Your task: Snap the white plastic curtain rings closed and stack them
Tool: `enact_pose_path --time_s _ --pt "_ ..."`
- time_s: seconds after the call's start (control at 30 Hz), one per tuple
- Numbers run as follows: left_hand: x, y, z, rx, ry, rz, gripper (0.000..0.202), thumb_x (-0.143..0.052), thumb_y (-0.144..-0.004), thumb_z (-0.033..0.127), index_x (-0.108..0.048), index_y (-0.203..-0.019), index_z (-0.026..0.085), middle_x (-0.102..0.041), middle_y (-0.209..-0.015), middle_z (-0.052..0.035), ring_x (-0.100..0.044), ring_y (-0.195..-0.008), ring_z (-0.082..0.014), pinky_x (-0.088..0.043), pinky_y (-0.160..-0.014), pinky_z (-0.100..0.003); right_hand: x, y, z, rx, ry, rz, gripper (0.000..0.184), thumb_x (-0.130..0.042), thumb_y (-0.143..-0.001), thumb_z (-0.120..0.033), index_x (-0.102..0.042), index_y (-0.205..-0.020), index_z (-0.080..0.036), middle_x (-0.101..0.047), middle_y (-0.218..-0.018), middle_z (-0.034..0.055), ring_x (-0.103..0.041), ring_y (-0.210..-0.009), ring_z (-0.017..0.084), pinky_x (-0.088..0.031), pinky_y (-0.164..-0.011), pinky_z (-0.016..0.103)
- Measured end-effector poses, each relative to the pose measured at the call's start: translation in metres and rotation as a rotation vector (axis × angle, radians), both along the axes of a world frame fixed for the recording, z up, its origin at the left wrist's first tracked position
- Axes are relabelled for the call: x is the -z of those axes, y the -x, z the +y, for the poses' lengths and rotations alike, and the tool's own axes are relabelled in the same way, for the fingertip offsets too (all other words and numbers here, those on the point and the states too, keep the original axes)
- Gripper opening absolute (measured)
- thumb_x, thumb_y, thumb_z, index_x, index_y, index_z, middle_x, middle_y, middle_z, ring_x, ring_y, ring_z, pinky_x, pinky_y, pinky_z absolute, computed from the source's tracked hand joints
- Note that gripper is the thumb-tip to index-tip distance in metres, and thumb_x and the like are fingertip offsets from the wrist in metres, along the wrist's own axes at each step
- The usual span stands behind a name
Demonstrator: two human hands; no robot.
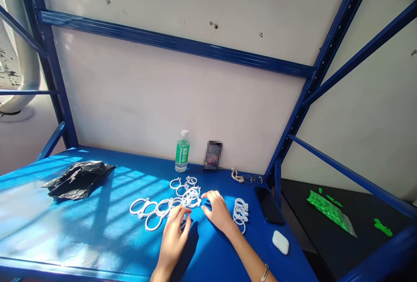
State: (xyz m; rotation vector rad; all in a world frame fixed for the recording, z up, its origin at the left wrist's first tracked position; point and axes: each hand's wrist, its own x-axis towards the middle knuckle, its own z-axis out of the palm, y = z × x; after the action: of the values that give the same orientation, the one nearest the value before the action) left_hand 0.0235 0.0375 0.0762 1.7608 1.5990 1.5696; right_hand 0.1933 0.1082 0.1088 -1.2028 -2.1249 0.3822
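Note:
A loose pile of white plastic rings [163,207], each with a small tab or clasp, lies on the blue tabletop in front of my hands. My left hand [176,232] is at the pile's near edge, fingers curled towards the thumb. A bit of white ring shows between them, mostly hidden by the fingers. At the pile's right side is my right hand [217,211], its thumb and forefinger apart, fingertips close to the nearest rings. To the right of that hand, several more white rings [240,212] lie overlapped in a row.
A black plastic bag [81,180] lies left. At the back stand a bottle with a green label [182,151] and a blurred dark upright object [213,156]. Glasses [252,179], a phone [269,205] and a white case [280,242] sit right. Blue frame posts [293,121] surround the table.

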Motion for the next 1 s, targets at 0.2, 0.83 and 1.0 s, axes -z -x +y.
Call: enact_pose_path --time_s 0.2,0.83,1.0 --pt "0.001 0.000 -0.001 -0.002 -0.019 0.002 0.021 -0.053 -0.093 0.034 -0.072 -0.090 0.024 -0.076 -0.095 -0.0065 -0.074 -0.092 -0.0277 -0.060 -0.083 -0.042 0.008 0.021 0.006 -0.050 0.011 0.007 0.026 -0.065 -0.075 0.002 -0.070 -0.089 -0.020 -0.075 -0.094 0.0053 -0.068 -0.093 0.027 -0.051 -0.094 0.041" --pt "0.012 -0.001 0.000 0.029 -0.080 0.105 0.031 -0.051 -0.097 0.041 -0.076 -0.092 0.024 -0.077 -0.099 -0.0108 -0.074 -0.092 -0.0300 -0.061 -0.080 -0.043 -0.002 0.002 -0.026 -0.069 0.087 0.292 0.014 -0.060 -0.086 -0.021 -0.075 -0.086 -0.023 -0.078 -0.091 0.0074 -0.071 -0.087 0.027 -0.056 -0.083 0.040" --pt "0.007 0.001 -0.001 -0.011 -0.025 0.030 0.038 -0.051 -0.097 0.051 -0.076 -0.088 0.024 -0.078 -0.093 -0.0084 -0.074 -0.087 -0.0298 -0.060 -0.080 -0.045 -0.014 0.001 -0.035 -0.102 0.038 0.275 0.014 -0.060 -0.087 -0.025 -0.074 -0.086 -0.024 -0.077 -0.095 0.0073 -0.068 -0.094 0.029 -0.049 -0.092 0.044"
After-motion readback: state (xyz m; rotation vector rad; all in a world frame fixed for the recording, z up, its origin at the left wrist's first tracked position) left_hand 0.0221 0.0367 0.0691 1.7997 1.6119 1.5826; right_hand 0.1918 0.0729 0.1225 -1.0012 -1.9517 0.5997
